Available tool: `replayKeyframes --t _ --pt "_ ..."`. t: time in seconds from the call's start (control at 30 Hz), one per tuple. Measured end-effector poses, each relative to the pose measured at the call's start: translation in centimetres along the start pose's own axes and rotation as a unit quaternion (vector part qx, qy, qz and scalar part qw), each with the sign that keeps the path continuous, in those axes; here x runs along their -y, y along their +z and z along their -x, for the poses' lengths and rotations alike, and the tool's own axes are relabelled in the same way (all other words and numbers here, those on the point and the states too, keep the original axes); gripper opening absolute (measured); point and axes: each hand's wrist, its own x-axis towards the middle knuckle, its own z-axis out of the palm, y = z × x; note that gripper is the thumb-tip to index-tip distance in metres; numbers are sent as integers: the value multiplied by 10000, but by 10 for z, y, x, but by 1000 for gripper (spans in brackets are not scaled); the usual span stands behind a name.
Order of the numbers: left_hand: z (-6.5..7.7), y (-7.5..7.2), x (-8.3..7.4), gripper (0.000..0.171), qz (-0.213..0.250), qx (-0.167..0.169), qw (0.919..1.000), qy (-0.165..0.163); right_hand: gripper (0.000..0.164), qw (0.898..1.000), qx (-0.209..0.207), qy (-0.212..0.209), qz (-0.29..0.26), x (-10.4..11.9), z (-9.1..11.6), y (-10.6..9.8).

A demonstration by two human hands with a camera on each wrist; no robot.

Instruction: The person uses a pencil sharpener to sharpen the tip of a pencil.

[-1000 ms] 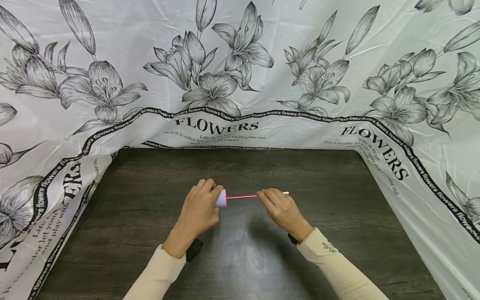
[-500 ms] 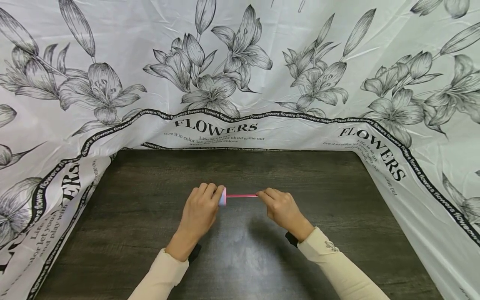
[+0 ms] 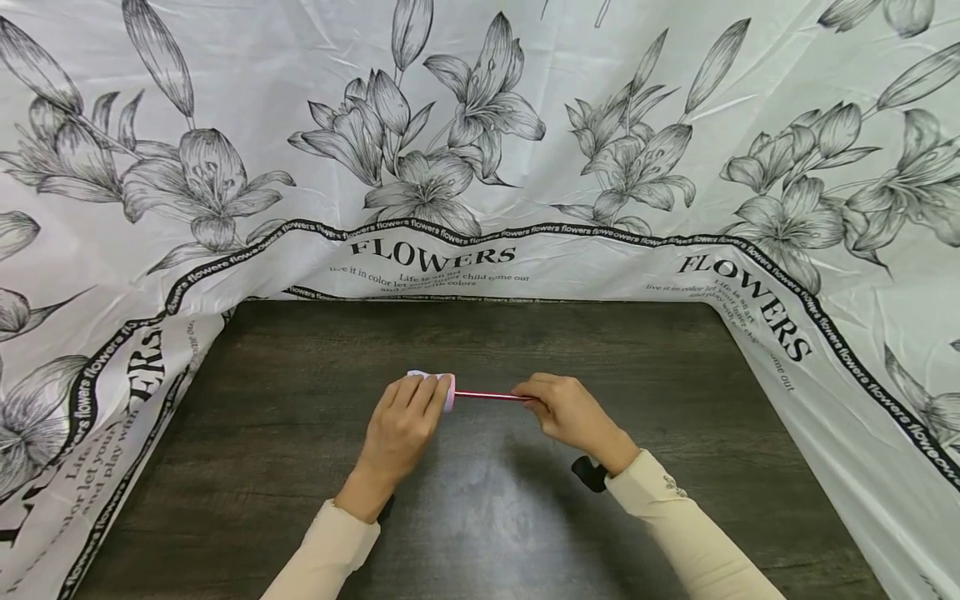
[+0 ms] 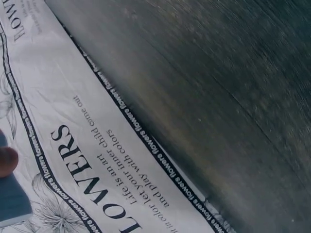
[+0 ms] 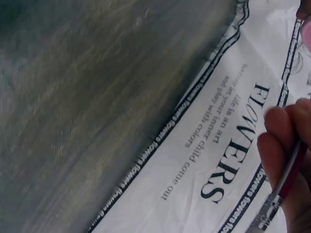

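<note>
My left hand [image 3: 401,421] grips a small light-blue pencil sharpener [image 3: 448,393] with a pink end. Part of its pale body shows above the fingers in the head view. At the edge of the left wrist view are the sharpener's blue side [image 4: 12,194] and one fingertip. A slim red pencil [image 3: 487,395] runs level from the pink end to my right hand [image 3: 570,417], which pinches it between thumb and fingers. The right wrist view shows the pencil [image 5: 287,182] dark red with a silvery stripe and a patterned end. Its tip is hidden inside the sharpener.
Both hands are above a dark wood-grain table [image 3: 480,517]. A white cloth [image 3: 615,267] printed with flowers and lettering surrounds its back and sides. Black wrist-worn devices, such as the one by the right wrist [image 3: 589,473], sit under the wrists.
My right hand has turned about the pencil, and the pencil's white end no longer shows beyond it. The left fingers have shifted on the sharpener, so more of its pale body shows above them.
</note>
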Motion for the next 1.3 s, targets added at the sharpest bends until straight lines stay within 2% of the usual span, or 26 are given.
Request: replayKeyframes --t 0.13,0.3,0.4,0.57,0.73,0.87,0.97,1.07,1.13,1.2,1.3 --pt "1 1 -2 21 369 310 9984 -283 19 9991 -22 -51 424 -3 -1 -1" --pt "-1 -1 -1 44 917 860 9893 -746 17 9922 -488 -338 1099 -5 1 7" --pt "-4 -5 0 48 1224 1095 9815 -986 12 9864 -859 -513 1305 -5 3 13" --pt "-10 -9 2 49 1527 1298 9723 -1203 28 9675 -1503 -783 1878 -3 6 21" --pt "-12 -11 2 48 1553 1456 9691 -1250 25 9458 -2001 -1068 2322 -1 6 25" --pt "-12 -12 0 46 1507 1517 9684 -1284 28 9398 -2088 -1170 2439 0 6 27" --pt "-11 -12 0 44 1451 1479 9706 -1223 29 9476 -1903 -1151 2292 0 6 27" --pt "-10 -12 0 40 1355 1397 9748 -1092 16 9669 -1533 -980 1789 0 5 24" --pt "-9 -11 0 37 1276 1317 9780 -996 9 9821 -1174 -707 1292 2 3 20" --pt "-8 -10 0 35 1191 1210 9813 -904 11 9942 -778 -320 666 3 1 15" --pt "-7 -9 0 34 1074 1027 9855 -817 11 9994 -214 270 -26 5 -2 9"
